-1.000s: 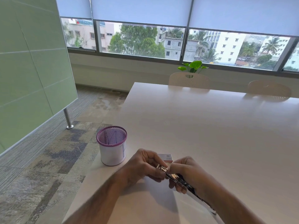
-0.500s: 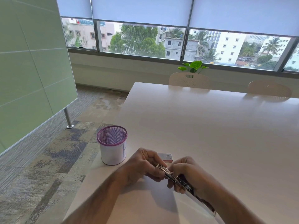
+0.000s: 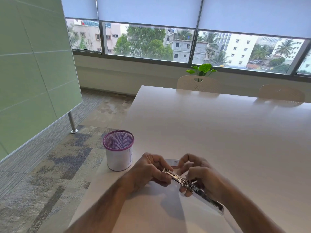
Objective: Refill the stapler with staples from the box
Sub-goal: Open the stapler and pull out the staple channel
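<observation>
**Stapler being held open above the table corner, box just behind the hands**

The long chrome metal stapler [image 3: 188, 183] is being held in the air in the lower centre of the frame, tilted from upper left down to lower right. Its front end is being pinched by the left hand [image 3: 148, 172], fingers closed on the metal, while the middle and rear are being wrapped by the right hand [image 3: 202, 180], whose index finger and thumb are being raised above the open channel. Whether a strip of staples is being carried between those two fingertips cannot be told; the frame is blurred there.

The small white cardboard staple box [image 3: 172, 161] is lying on the table just behind the hands, partly hidden by them.

A slip is judged to be the main risk: a strip that is being fed at an angle into the narrow channel could be jammed, snapped or dropped. The sprung parts could also be released onto a fingertip if the left pinch is being loosened. The box could be knocked by the right knuckles, which are working just beside it.

The white glossy table [image 3: 218, 132] is being worked near its left edge, which is running diagonally through the lower left of the frame, with carpeted floor beyond. Anything dropped leftward is likely to be lost over that edge. The purple-rimmed mesh pen cup [image 3: 118, 150] is standing near the left hand, towards that edge, narrowing room there. Open surface is being left free to the right and towards the upper centre.
</observation>
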Available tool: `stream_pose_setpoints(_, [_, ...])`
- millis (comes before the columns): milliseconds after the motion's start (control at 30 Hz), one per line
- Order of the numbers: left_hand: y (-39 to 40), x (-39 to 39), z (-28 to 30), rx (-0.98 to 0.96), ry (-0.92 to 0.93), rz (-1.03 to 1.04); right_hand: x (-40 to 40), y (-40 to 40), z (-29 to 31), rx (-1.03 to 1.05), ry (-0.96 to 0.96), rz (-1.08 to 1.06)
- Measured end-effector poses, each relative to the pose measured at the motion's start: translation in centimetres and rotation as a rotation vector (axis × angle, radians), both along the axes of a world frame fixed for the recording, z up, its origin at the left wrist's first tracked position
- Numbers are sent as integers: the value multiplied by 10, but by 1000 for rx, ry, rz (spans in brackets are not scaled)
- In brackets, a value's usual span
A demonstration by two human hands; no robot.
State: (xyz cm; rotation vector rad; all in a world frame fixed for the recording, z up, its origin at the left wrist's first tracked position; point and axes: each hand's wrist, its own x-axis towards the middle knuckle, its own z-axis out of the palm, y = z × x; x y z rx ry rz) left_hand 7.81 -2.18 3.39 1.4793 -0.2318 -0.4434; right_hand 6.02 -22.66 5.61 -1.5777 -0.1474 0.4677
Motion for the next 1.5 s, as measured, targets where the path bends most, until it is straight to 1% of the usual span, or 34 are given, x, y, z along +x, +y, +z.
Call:
stream_pose_setpoints(167, [2,2,-2,-19,12,31,1,-5,2,5,-43,85])
stream_pose_setpoints(433, [4,3,-2,-55,23,67,7,-18,2,128,41,137])
stream_pose_setpoints(533, [5,3,-2,-47,22,63,7,-17,1,31,23,120])
stream_pose_setpoints(667, [3,2,-1,-34,24,42,6,-7,2,-125,-44,0])
stream_pose_setpoints(767, [3,0,1,-23,33,17,8,1,4,-174,-102,-70])
stream_pose_setpoints(1000, [0,-1,2,7,23,-1,7,6,7,-192,-189,-32])
stream_pose_setpoints(1233, [-1,0,1,15,13,-12,9,2,9,-183,-175,46])
stream_pose_setpoints(1500, [1,-1,0,17,4,-13,9,0,9,-188,-163,66])
